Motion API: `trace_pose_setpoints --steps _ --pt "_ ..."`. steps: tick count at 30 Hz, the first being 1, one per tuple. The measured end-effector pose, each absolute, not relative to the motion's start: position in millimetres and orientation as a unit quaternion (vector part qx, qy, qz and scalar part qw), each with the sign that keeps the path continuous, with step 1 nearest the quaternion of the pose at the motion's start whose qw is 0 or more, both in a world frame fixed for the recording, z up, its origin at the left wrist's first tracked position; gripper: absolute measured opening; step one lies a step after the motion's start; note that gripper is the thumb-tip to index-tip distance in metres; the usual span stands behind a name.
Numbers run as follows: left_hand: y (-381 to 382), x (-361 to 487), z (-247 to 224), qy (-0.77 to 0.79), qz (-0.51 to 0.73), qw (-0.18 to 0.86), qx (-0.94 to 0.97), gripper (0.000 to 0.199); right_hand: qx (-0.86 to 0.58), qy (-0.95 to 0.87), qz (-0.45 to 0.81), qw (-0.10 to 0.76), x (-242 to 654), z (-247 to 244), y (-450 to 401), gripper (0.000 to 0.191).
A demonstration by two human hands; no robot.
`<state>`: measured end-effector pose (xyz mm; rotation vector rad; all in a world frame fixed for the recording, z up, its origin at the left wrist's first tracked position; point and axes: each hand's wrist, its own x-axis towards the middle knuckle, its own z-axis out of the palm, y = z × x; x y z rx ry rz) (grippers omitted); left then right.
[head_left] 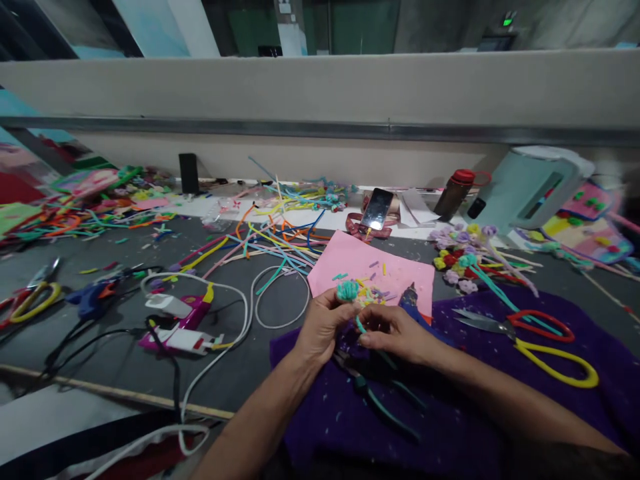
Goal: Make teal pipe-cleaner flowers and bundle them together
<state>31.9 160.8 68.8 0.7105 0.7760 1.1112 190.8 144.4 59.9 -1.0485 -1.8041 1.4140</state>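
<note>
A teal pipe-cleaner flower is pinched between the thumb and fingers of my left hand, its curled head facing up. Close beside it, my right hand has its fingers closed on a teal pipe-cleaner stem; whether that stem joins the flower is hidden by the fingers. Both hands hover over the near edge of a pink foam sheet strewn with short cut pipe-cleaner bits. Under them, green-handled pliers lie on a purple cloth. A blue glue gun rests just beyond my right hand.
Scissors with red and yellow handles lie at right, near finished pipe-cleaner flowers. A magenta glue gun and white cable occupy the left. Loose pipe cleaners, a phone and a bottle stand farther back.
</note>
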Motion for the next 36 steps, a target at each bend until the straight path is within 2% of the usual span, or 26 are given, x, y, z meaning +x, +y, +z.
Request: trace_pose_setpoints --steps 19,28,36 --pt "165.3 31.1 65.8 0.400 0.495 0.693 0.340 0.029 -0.399 -0.699 0.510 0.303 189.6 56.0 143.4 0.031" --pt "161.7 32.9 71.3 0.386 0.496 0.703 0.333 0.021 -0.389 -0.615 0.556 0.403 185.4 60.1 141.3 0.022" --pt "159.8 36.3 65.8 0.363 0.475 0.722 0.349 0.028 -0.387 -0.600 0.591 0.376 181.0 55.3 137.8 0.029"
